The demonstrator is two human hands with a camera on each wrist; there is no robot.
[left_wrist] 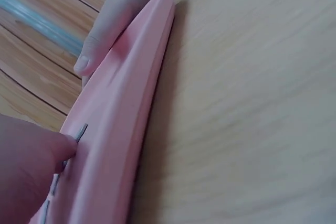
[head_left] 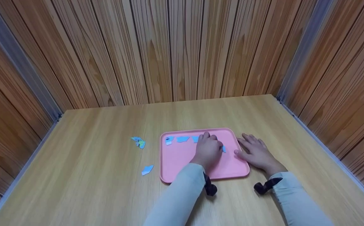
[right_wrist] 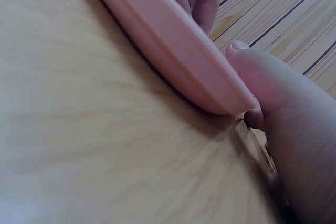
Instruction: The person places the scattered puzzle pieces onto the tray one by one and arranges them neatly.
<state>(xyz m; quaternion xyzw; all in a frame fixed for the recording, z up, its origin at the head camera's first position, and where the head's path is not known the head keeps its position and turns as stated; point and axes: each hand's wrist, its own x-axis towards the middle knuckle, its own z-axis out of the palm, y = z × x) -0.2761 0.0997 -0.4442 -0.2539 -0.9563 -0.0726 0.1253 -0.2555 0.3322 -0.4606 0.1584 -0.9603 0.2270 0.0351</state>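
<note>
One blue jagged piece (head_left: 224,149) lay upper right in the pink tray (head_left: 178,163), the left hand (head_left: 207,151) curled at it, pinching or pressing I couldn't tell; the right hand (head_left: 258,154), fingers apart, touched the tray's right rim. The piece called for a light, flat setting, clear of neighbouring pieces (head_left: 182,139); bare tray floor lay nearward.

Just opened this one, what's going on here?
A person is working with thin, flat, jagged-edged blue pieces at a pink rounded-rectangle tray. The left hand touches one piece in the tray; whether it pinches or presses it is unclear. The right hand rests at the tray's right rim, thumb over the edge. Three other visible pieces sit in a row along the far side, and more lie on the wood-grain table left of the tray.
</note>
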